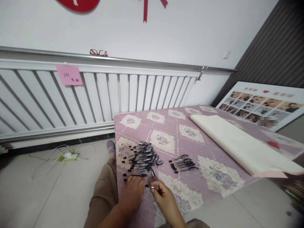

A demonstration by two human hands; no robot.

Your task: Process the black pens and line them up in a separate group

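Near the front edge of the bed-like surface, my left hand is closed around a black pen, whose dark far end sticks out past the knuckles. At the pen's silver-tipped end, my right hand pinches with thumb and forefinger; the exact contact is too small to make out. Just beyond my left hand lies a single loose pen, with a short black piece like a pen cap beside it. Further back is a jumbled heap of pens. To the right, several pens lie side by side in a small group.
Mauve quilted cloth with floral patches covers the surface. A cream sheet and a photo board are at right. A white radiator lines the wall; a green power strip with cables lies on the floor.
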